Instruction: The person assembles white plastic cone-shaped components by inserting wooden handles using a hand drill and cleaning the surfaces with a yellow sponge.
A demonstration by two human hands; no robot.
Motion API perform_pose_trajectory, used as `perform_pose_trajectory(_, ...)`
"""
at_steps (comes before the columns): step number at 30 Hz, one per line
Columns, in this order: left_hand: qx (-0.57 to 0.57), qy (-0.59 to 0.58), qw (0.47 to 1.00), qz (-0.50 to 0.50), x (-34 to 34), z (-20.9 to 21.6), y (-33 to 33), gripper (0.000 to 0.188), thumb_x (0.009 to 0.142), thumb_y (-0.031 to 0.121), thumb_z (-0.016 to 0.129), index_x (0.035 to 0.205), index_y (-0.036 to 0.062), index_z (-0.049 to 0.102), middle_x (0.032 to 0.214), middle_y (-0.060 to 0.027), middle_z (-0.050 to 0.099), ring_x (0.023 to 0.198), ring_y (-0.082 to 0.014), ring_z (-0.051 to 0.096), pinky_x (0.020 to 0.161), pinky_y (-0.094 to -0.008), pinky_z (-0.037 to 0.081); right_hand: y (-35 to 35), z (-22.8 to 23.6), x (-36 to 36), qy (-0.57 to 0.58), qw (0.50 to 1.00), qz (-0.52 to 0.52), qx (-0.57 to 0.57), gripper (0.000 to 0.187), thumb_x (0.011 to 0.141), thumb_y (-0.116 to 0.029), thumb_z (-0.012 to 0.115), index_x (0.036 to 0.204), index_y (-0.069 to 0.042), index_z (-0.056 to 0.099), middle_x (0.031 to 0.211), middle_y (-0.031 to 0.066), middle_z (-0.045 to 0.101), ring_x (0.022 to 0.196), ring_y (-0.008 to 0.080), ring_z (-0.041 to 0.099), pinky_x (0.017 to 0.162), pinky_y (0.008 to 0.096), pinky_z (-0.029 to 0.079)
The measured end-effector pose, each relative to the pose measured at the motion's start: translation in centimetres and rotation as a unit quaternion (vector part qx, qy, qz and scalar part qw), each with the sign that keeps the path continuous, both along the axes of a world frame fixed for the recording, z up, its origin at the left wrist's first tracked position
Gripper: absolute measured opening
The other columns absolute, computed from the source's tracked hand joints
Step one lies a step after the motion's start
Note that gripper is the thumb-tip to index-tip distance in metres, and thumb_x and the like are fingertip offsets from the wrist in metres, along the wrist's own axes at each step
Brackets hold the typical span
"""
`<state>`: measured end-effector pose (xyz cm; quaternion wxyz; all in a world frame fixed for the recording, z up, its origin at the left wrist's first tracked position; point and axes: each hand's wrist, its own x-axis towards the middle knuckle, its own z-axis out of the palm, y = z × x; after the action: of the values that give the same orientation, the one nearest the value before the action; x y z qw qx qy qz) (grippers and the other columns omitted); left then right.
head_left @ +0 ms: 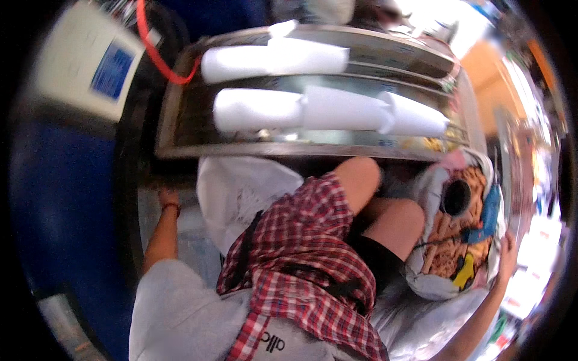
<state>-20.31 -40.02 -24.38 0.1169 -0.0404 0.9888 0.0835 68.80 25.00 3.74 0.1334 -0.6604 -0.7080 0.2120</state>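
Observation:
My left hand (168, 197) reaches down beside a white sack (241, 180) at the left; its fingers are smeared by motion. Out to the right, my right hand (507, 256) is at the outer side of an open whitish sack (432, 283), fingers stretched out, with nothing visible in them. Many short brown pieces (445, 249) fill that sack, their kind unclear. On them lie a round black object (456, 198), a blue item (486, 218) and a yellow-and-black item (463, 272).
Before my knees stands a metal-edged table (271, 150) bearing several white rolled sheets (259, 110). A red cord (158, 54) hangs over its left corner. A pale box with a blue label (78, 60) stands far left. Another whitish bag (409, 319) lies beside my right leg.

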Motion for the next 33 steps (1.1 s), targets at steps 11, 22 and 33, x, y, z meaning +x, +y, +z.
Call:
perform_pose_trajectory(11, -0.261, -0.260, 0.866, -0.338, 8.4, -6.0, 6.1, 0.065, 0.078, 0.033, 0.066, 0.133, 0.0081, 0.043, 0.141, -0.0151, 0.035, 0.122, -0.0356, 0.043, 0.099, -0.0445, 0.039, -13.2, 4.8, -18.8, -0.018, 0.975, 0.096, -0.200, 0.044, 0.088, -0.023, 0.060, 0.123, 0.002, 0.050, 0.113, 0.0116, 0.057, 0.105, 0.0198, 0.053, 0.088, 0.0312, 0.043)
perform_pose_trajectory(22, -0.201, -0.356, 0.854, -0.320, 6.4, -9.3, 4.7, 0.062, 0.080, 0.040, 0.064, 0.129, 0.0068, 0.046, 0.133, -0.0148, 0.043, 0.115, -0.0341, 0.049, 0.094, -0.0447, 0.043, -17.2, 8.2, -24.9, -0.037, 0.974, 0.162, -0.155, 0.033, 0.083, -0.007, 0.060, 0.114, 0.002, 0.055, 0.097, 0.0085, 0.061, 0.087, 0.0151, 0.058, 0.079, 0.0291, 0.047)
perform_pose_trajectory(33, 0.025, -0.015, 0.988, 0.153, -1.1, -2.1, -5.4, 0.062, 0.081, 0.048, 0.062, 0.125, 0.0055, 0.050, 0.125, -0.0146, 0.051, 0.109, -0.0325, 0.054, 0.089, -0.0448, 0.046, -18.0, 2.7, -32.8, 0.025, 0.911, 0.372, -0.173, 0.035, 0.084, -0.017, 0.063, 0.116, -0.002, 0.056, 0.106, 0.0156, 0.063, 0.100, 0.0284, 0.061, 0.085, 0.0361, 0.048)
